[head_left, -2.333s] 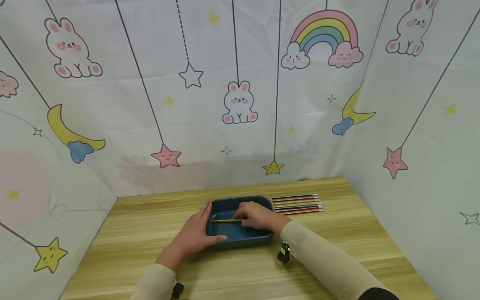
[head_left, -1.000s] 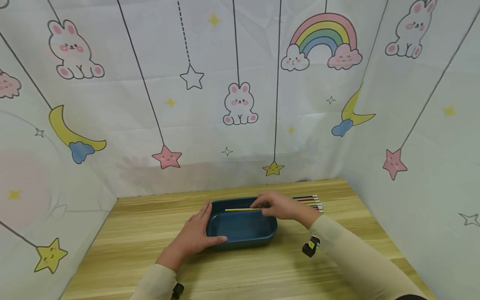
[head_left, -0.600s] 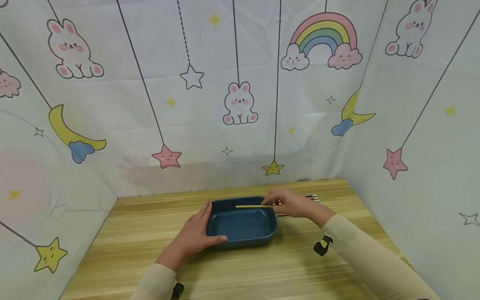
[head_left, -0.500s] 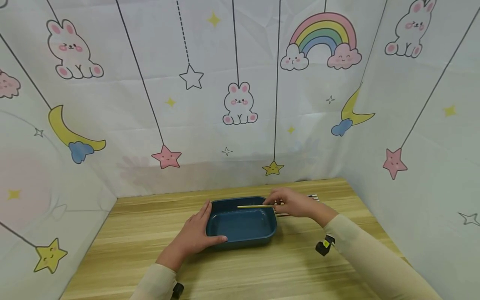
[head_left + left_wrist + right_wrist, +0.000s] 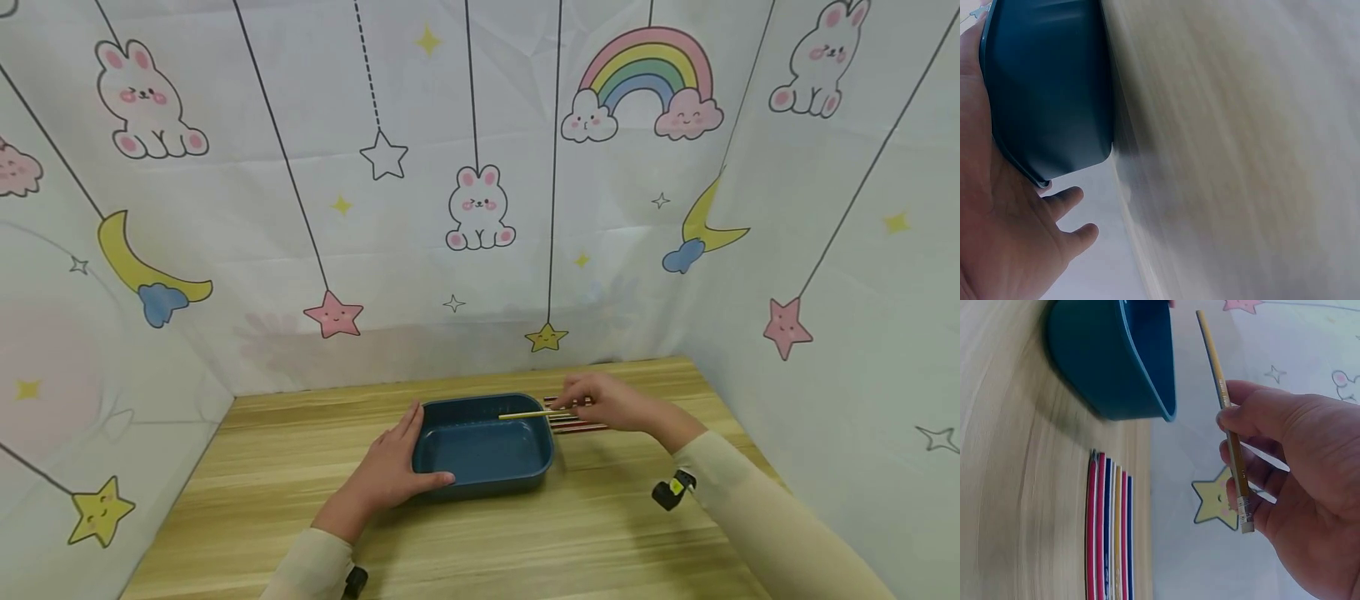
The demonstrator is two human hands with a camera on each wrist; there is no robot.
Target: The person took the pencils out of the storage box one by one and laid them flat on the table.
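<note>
A dark blue rectangular bin (image 5: 480, 450) sits on the wooden table. My left hand (image 5: 390, 462) rests against its left end, fingers stretched along the wall and thumb lying at the near rim. The left wrist view shows that hand (image 5: 1007, 219) at the bin's edge with fingertips past the corner. My right hand (image 5: 611, 404) pinches a yellow pencil (image 5: 525, 414) between thumb and fingers. Its plain end reaches over the bin's right side. In the right wrist view the pencil (image 5: 1210, 347) has a white eraser end pointing down, and no sharpened tip.
Several red, dark blue and yellow pencils (image 5: 1102, 537) lie side by side on the table (image 5: 525, 542), just right of the bin, partly below my right hand in the head view. White cloth walls (image 5: 420, 250) with printed rabbits and stars enclose the back and sides.
My right hand has lifted the yellow pencil from inside the bin and carried it right, over the bin's right rim toward the row of pencils. The left hand has stayed in place.
</note>
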